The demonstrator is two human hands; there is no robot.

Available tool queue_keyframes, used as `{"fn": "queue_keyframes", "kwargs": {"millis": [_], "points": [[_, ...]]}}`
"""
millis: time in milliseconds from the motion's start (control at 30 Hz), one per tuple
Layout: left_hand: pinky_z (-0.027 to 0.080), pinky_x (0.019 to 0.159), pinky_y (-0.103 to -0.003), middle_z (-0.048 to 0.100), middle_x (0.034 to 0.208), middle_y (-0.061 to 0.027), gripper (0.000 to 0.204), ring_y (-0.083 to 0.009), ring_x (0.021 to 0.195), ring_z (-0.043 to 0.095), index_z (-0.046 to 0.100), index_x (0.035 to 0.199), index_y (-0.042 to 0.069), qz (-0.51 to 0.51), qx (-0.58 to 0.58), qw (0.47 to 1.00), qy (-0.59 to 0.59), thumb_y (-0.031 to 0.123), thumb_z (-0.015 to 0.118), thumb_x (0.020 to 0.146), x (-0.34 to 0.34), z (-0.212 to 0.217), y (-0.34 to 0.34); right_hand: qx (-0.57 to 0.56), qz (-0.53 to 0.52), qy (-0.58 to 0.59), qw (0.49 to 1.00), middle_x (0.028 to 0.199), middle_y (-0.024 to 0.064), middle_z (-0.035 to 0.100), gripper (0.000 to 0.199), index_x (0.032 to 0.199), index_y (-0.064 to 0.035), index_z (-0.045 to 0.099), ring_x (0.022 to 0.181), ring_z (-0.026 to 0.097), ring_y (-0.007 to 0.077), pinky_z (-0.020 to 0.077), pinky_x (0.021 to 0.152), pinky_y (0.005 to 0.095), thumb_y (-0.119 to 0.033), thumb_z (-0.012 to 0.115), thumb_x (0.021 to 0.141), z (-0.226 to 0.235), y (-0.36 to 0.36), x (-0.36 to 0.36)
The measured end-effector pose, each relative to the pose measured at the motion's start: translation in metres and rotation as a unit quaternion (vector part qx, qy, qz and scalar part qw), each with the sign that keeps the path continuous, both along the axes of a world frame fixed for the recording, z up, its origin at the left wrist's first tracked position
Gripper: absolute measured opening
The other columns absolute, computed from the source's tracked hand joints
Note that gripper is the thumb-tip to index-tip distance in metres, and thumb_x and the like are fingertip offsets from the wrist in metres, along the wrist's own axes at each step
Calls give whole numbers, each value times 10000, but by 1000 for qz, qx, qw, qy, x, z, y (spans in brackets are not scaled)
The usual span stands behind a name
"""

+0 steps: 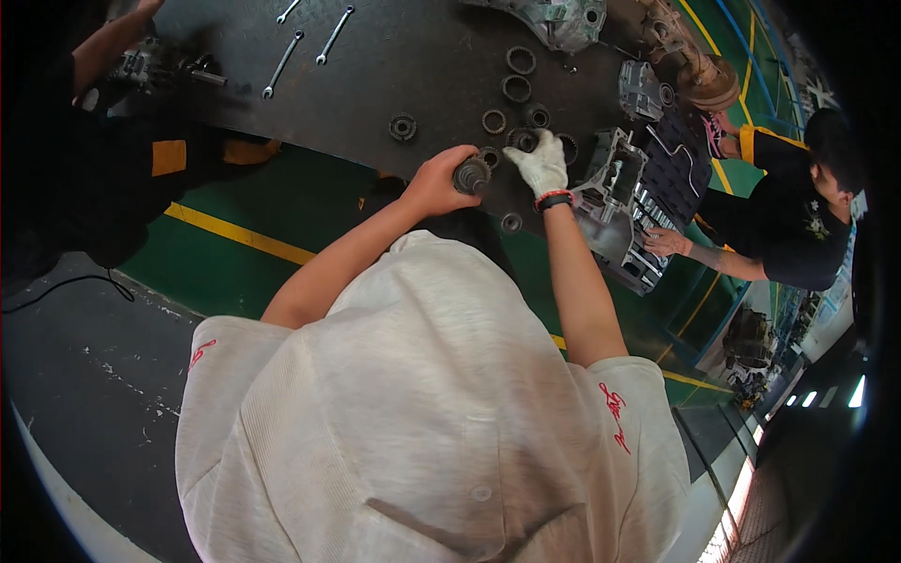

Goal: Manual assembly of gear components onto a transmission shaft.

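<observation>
My bare left hand [438, 185] is wrapped around a stepped gear shaft [472, 175], seen nearly end-on at the table's near edge. My right hand [543, 166], in a white work glove, has its thumb and fingers closed on a dark ring gear [522, 140] at the table. Beside that gear stand a smaller gear [537, 115] and a toothed ring [494, 121]. Another ring [568, 148] is partly hidden behind the glove. Between my hands lies a small gear [489, 157], and a bearing-like ring [511, 222] sits closer to me.
Farther up the dark table [375, 89] are toothed rings [516, 89], a lone gear [403, 127] and several wrenches [283, 64]. An open metal housing [615, 178] and a socket tray [648, 267] stand right, where a co-worker's hand [667, 242] reaches in. Another person's arm [113, 38] is at left.
</observation>
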State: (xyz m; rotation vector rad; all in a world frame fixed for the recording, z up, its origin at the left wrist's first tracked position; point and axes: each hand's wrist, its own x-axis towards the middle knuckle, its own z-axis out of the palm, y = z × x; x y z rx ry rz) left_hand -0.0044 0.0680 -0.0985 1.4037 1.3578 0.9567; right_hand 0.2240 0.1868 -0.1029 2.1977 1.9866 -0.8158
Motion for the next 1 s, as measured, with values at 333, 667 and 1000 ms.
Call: {"fn": "queue_keyframes", "kwargs": {"millis": [333, 667, 1000], "points": [[569, 1034, -444, 725, 1289, -154, 727, -377, 1203, 707, 658, 1348, 91, -10, 15, 1000, 16, 209, 973, 704, 2, 3, -6, 56, -26, 33, 998, 1425, 284, 556, 848, 1492, -52, 526, 1301, 608, 482, 534, 1098, 524, -409, 882, 810, -38, 1, -21], [579, 1005, -428, 743, 1230, -147, 710, -339, 1145, 737, 651, 1349, 86, 29, -14, 999, 2, 205, 975, 728, 3, 7, 1, -88, 86, -46, 991, 1369, 244, 595, 777, 1484, -106, 534, 1271, 641, 444, 562, 1060, 525, -419, 868, 857, -49, -45, -33], [576, 997, -429, 741, 1227, -147, 715, -336, 1139, 735, 646, 1353, 87, 23, -3, 1000, -5, 216, 978, 734, 6, 4, 3, -50, -52, 210, 975, 1213, 201, 766, 550, 1281, 5, 724, 1144, 737, 338, 589, 976, 415, -295, 874, 844, -19, -43, -10]]}}
